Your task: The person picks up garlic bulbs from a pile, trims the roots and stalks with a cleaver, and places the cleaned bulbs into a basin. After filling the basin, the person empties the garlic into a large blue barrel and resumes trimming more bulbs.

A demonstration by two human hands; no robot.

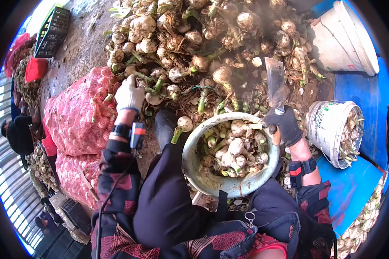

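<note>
My left hand [130,94], in a white glove, is at the near left edge of a pile of garlic bulbs [177,39] with cut green stems and roots. Its fingers are curled close to a stem; whatever they grip is hidden. In a black glove, my right hand [284,126] holds a cleaver [275,84] by its wooden handle, blade pointing away from me. That hand is beside the rim of a round basin [190,166] between my legs. Trimmed garlic bulbs [235,149] lie inside the basin. One loose garlic bulb [185,124] sits left of its rim.
Filled pink mesh sacks [80,114] stand to the left. On the right are a white bucket [328,125] with trimmings, a larger pale bucket [341,41] and blue sheeting [350,194]. A black crate [52,32] and another person [19,134] appear at far left.
</note>
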